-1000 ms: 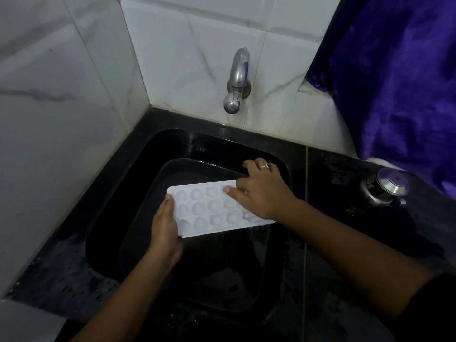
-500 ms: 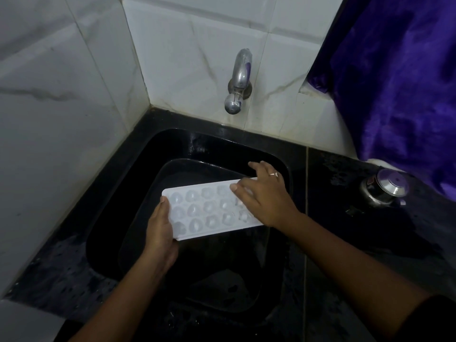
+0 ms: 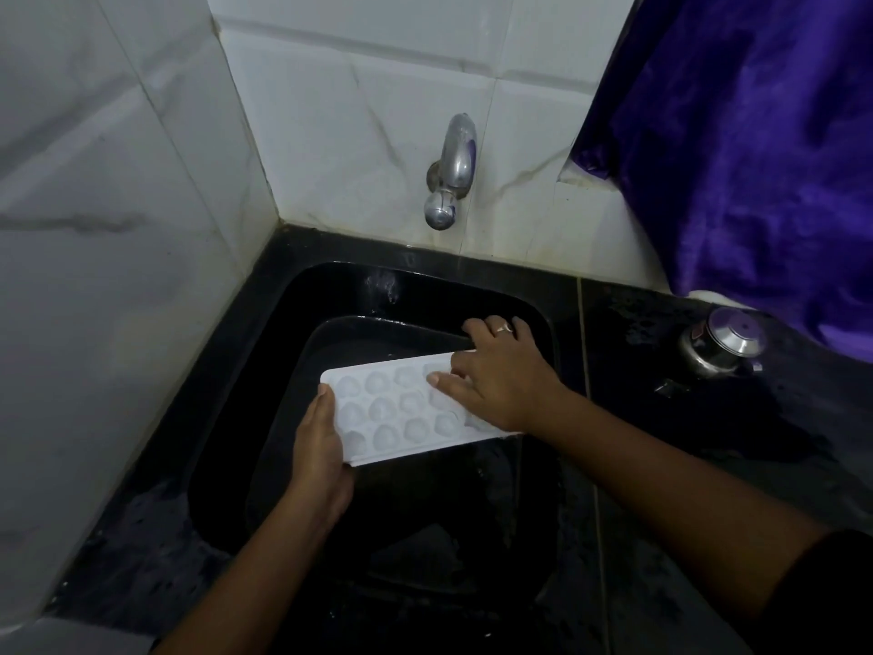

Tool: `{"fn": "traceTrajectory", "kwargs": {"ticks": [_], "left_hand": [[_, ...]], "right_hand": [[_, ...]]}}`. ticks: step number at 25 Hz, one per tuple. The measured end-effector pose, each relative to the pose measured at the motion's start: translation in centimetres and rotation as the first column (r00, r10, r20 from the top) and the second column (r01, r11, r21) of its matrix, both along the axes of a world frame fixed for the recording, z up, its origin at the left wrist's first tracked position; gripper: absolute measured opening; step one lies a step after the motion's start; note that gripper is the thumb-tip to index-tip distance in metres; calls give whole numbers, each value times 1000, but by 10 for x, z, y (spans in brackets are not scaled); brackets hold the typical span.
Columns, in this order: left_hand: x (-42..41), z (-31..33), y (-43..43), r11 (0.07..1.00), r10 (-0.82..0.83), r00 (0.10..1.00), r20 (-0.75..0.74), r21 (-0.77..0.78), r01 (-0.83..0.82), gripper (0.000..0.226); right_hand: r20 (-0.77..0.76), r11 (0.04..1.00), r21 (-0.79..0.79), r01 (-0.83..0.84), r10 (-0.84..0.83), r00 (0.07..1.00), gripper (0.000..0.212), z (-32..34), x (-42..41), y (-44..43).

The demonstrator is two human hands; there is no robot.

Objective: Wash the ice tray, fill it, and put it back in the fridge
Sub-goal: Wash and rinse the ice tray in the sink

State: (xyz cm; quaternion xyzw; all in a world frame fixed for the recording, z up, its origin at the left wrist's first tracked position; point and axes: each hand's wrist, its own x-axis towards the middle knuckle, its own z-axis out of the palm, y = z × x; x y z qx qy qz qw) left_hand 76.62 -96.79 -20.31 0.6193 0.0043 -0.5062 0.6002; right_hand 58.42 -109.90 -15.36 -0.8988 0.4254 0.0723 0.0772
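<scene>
A white ice tray (image 3: pixel 392 408) with rows of round cups is held level over the black sink (image 3: pixel 293 333), above a dark basin. My left hand (image 3: pixel 319 453) grips the tray's left short end, thumb on its top edge. My right hand (image 3: pixel 496 375), a ring on one finger, lies over the tray's right end with its fingers spread across the cups, covering that end. A steel tap (image 3: pixel 449 177) sticks out of the tiled wall above the sink; no water runs from it.
White marble-look tiles close the left and back sides. A black stone counter (image 3: pixel 708 442) runs to the right, wet in patches, with a small steel lidded pot (image 3: pixel 723 342) on it. A purple cloth (image 3: pixel 756 134) hangs at the upper right.
The tray and both hands shifted slightly left and up over the sink, then settled. My right fingers slid a little across the tray's cups.
</scene>
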Motion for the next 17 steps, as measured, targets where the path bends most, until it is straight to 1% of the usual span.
{"fn": "traceTrajectory", "kwargs": {"ticks": [1,2,4,5,6,7,9,10,12,13,14,15,16,17], "left_hand": [[4,1,-2,1000,-5,1000,-3,-7,5,49],[9,2,-3,1000,-8,1000,-4,-17,8,49],[19,5,-5,1000,-20,1000,5,-19,20,47],[23,6,-6,999,-34,999,16,-15,34,46],[25,5,-8,999,-51,998,24,-15,52,46],[26,4,-9,997,-68,997,29,-17,69,45],[29,5,-12,995,-94,995,28,-29,95,46],[31,6,-14,994,-101,995,25,-34,101,46],[35,5,-16,994,-105,994,33,-32,106,45],[35,5,-18,993,-117,992,43,-31,118,45],[34,4,-19,991,-129,991,46,-31,130,46],[34,4,-21,990,-137,990,40,-33,138,47],[33,3,-23,990,-136,990,31,-34,137,49],[34,3,-24,991,-128,991,25,-33,129,49]], "right_hand": [[-16,999,-39,-21,20,1000,86,-1,0,3],[8,1000,-10,-9,9,1000,82,-3,-1,6],[187,969,219,113,-155,970,64,-3,-4,8],[245,935,312,171,-253,936,56,-2,-3,8],[243,917,337,216,-306,921,53,-2,0,7],[215,926,296,235,-304,928,56,-3,3,7],[141,970,128,206,-223,964,66,-7,10,12],[131,973,121,194,-210,969,68,-6,12,14],[202,941,242,237,-288,936,58,1,9,10],[202,930,258,263,-317,927,58,3,9,8],[171,944,205,258,-294,940,62,2,10,7],[126,961,124,247,-262,957,68,-1,14,7],[111,973,52,226,-231,967,74,-4,16,9],[117,973,63,220,-226,967,76,-6,16,10]]}}
